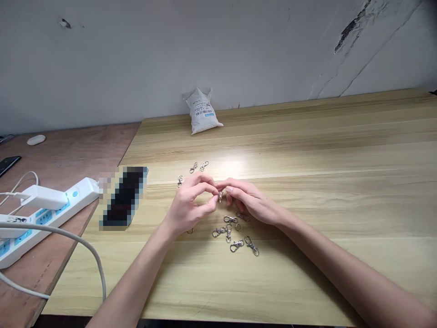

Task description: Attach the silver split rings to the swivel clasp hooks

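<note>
My left hand and my right hand meet above the light wooden table, fingertips pinched together on one small silver metal clasp. Just below the hands lies a loose cluster of several silver swivel clasps and a small ring. A few more clasps lie beyond the left hand, with one beside its knuckles. Part of a ring shows under the left wrist.
A white printed pouch leans against the wall at the table's far edge. A dark, blurred rectangular object lies left of my hands. On the adjoining brown table sit a white power strip with a plugged adapter and cable, a phone and a white mouse.
</note>
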{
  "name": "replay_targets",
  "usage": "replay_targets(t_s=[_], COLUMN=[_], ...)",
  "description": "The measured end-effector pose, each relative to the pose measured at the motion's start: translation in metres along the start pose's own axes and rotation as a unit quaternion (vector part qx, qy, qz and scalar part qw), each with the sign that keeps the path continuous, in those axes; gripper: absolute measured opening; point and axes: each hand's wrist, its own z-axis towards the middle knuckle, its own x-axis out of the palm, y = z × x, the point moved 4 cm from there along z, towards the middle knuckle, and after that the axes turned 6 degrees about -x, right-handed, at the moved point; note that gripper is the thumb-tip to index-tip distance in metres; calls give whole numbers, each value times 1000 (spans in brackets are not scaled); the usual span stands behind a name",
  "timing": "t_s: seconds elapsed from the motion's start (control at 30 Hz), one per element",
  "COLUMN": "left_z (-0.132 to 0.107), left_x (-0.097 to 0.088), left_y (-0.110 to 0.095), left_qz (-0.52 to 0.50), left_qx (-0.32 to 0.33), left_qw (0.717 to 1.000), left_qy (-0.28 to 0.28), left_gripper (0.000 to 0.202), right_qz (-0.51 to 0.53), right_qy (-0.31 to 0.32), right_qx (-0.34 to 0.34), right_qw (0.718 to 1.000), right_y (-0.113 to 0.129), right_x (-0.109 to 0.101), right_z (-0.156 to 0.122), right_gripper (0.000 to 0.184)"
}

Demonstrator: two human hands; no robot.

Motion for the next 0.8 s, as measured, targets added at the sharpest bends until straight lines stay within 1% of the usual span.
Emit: replay_targets(t_s=[0.07,0.13,0.2,0.23,0.3,0.4,0.47,0.53,0.6,0.67,0.73,0.8], left_z=[-2,-3,-3,-3,-2,-1,-1,-1,-1,-1,-2,-3], left_x=[1,2,3,3,3,2,1,0,-1,0,4,8], left_y=[0,0,-2,-2,-3,-4,-4,-3,-1,2,4,4], left_qz=[5,16,31,42,70,94,94,93,93,98,109,118], left_qx=[4,4,9,10,7,3,5,-3,-19,-33,-36,-27], left_qw=[1000,1000,999,999,997,995,995,995,995,994,993,993], left_qy=[-4,-4,-6,-10,-20,-22,-22,-27,-30,-23,-7,9], left_gripper=[8,8,9,9,9,9,8,8,7,6,6,6], right_qz=[25,37,37,31,1,-88,-160,-210,-228,-225,-220,-225], right_qy=[54,88,97,92,64,2,-31,-58,-90,-128,-157,-169], right_qx=[15,31,40,38,26,-8,-52,-103,-138,-154,-169,-186], right_qw=[998,995,994,995,998,996,985,970,960,954,948,941], right_y=[0,0,-1,-1,-1,-1,0,2,4,8,14,20], right_x=[4,6,7,8,7,4,2,1,-1,-2,-2,-1], right_z=[-1,-1,-2,-2,-1,-1,0,0,-1,-3,-6,-8], right_gripper=[34,35,33,32,32,30,28,25,22,19,16,13])
